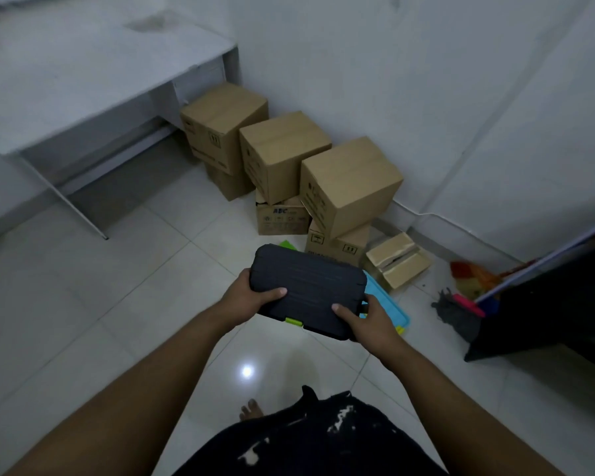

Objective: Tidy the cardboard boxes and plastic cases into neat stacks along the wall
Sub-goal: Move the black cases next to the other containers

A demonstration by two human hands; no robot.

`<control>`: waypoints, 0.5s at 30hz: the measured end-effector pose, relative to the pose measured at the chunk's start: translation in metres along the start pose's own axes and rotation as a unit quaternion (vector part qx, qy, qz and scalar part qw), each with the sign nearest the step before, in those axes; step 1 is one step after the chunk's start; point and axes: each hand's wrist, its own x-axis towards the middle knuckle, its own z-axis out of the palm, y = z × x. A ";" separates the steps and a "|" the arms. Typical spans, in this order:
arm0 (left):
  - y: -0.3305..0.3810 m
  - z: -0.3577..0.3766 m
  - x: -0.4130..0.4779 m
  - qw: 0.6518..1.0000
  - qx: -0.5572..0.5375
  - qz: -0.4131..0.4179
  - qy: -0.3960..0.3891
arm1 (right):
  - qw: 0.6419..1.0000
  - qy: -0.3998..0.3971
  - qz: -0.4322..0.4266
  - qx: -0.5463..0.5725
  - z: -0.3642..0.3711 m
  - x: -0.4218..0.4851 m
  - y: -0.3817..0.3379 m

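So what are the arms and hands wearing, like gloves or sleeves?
No gloves, no sleeves: the left arm and right arm are bare down to the left hand and right hand. No watch or rings show. The clothing below is dark with white splotches.

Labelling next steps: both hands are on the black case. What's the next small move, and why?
Probably lower the black case, gripped by left hand and right hand, onto the blue case lying on the floor just past it, starting a case stack. The cardboard boxes already stand two-high along the wall.
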 end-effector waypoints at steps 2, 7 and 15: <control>0.007 0.008 0.016 1.000 0.009 -0.014 -0.004 | 0.999 0.004 0.023 0.023 -0.008 0.023 -0.006; 0.022 0.036 0.058 0.999 0.016 -0.036 0.018 | 0.998 -0.021 0.053 0.032 -0.040 0.089 -0.009; 0.017 0.088 0.132 0.989 0.042 -0.113 0.089 | 0.981 -0.113 0.151 0.048 -0.073 0.209 0.019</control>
